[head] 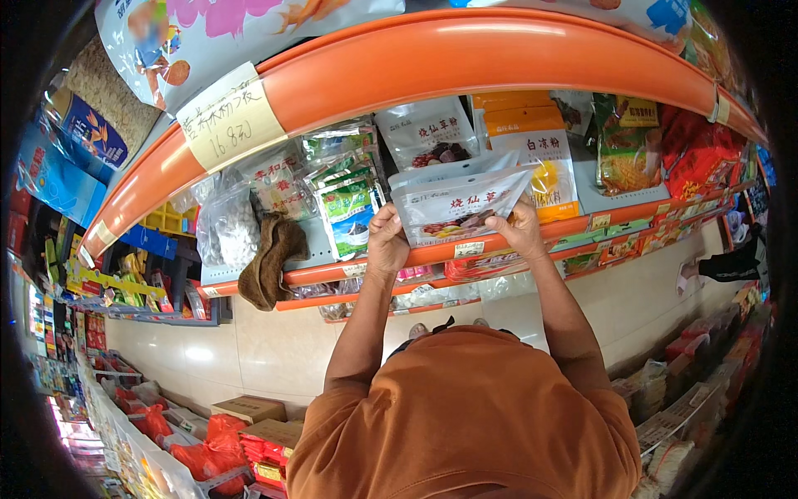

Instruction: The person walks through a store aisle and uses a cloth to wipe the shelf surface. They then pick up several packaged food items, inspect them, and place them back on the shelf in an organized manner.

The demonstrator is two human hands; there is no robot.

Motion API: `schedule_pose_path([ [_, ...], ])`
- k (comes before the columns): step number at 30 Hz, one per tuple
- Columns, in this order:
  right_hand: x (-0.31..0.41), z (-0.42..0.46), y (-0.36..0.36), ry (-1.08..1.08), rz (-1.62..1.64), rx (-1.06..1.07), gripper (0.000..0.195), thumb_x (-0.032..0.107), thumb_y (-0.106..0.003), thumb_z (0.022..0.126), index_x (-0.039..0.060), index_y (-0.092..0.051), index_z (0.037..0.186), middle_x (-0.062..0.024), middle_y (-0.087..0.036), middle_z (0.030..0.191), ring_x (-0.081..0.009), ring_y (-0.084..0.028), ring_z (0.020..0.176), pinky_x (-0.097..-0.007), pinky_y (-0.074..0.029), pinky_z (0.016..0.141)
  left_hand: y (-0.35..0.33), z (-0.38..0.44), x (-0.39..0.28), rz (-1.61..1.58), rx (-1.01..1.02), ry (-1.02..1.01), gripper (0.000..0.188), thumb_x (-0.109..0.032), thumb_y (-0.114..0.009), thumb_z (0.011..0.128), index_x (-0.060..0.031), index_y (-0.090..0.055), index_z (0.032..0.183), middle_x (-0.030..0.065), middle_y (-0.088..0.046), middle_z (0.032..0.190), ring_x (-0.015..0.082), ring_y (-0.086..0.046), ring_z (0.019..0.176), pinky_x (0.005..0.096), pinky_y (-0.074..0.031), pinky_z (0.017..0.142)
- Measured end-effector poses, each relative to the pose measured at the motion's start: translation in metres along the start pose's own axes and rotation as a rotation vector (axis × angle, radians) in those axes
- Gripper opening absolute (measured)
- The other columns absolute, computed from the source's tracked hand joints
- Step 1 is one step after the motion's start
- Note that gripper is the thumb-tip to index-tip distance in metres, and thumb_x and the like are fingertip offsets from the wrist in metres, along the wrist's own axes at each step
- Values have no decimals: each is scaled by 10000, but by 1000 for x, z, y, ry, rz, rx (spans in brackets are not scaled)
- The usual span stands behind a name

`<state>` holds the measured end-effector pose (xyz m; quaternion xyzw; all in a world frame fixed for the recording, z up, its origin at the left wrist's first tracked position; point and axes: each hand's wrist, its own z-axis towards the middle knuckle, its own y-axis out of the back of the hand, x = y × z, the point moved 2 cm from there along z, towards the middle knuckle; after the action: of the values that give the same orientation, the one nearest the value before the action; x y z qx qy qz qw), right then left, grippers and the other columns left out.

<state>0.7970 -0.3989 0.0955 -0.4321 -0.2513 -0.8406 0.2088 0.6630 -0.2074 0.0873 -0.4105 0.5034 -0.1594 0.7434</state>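
Note:
My left hand (pixel 388 240) and my right hand (pixel 520 227) grip the two sides of a white printed pouch (pixel 458 209) of herbal jelly powder at the front of the shelf. Another white pouch stands close behind it, and a similar pouch (pixel 430 134) is further back. Orange and white pouches (pixel 535 153) stand to the right of it. On the left are green and blue packets (pixel 348 215) and a clear bag of white pieces (pixel 234 224). A brown cloth (pixel 268 262) hangs over the orange shelf edge (pixel 333 273).
An upper shelf with a wide orange edge (pixel 474 53) curves over the hands. Lower shelves with packets are beneath. Cardboard boxes (pixel 249 408) and red bags (pixel 215 449) stand behind the person. Another person's leg and foot (pixel 689 274) show at the far right.

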Motion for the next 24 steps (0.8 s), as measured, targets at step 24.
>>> schedule_pose_path([
  [24,2,2,0,136,-22,99,324,259,-759,579,17,-584,704,-65,-572,723,-182,-543,683,-293,-429,627,-12,50,-9,1313,-399,173,220,-112,-511,758,67,-519,885,155,-554,596,217,-561,511,322,-432,456],
])
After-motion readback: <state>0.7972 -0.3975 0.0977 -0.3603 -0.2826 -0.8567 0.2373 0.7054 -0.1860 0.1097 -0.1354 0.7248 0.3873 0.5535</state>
